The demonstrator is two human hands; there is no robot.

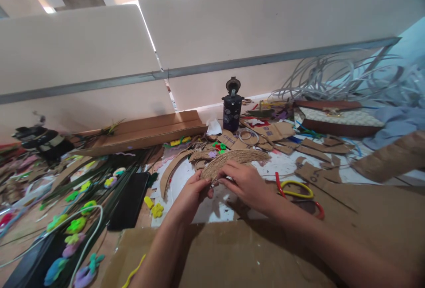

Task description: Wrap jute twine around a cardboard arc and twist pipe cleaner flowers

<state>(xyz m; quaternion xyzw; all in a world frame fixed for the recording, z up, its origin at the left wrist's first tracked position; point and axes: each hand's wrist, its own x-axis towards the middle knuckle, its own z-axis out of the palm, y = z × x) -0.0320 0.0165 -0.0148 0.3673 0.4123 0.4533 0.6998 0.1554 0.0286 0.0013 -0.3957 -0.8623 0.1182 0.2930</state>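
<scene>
A curved, tan band wrapped in twine (239,157) is held up in front of me, arched and widening toward its left end. My left hand (195,190) pinches that left end between thumb and fingers. Beside it, my right hand (242,184) has its fingers closed on the band's lower edge; whether they also grip a loose strand is too small to tell. Left of my hands lies a curved cardboard strip (171,170). To the right of my right wrist rests a tool with yellow and red loop handles (300,189), partly hidden by my forearm.
A black bottle (231,111) stands with its lid up behind the band. Cardboard scraps (277,130), a long cardboard tray (149,133) and a handbag (338,119) lie around. On the left are a black phone-like slab (129,201) and fuzzy flowers (76,224). A cardboard sheet (232,252) lies nearest me.
</scene>
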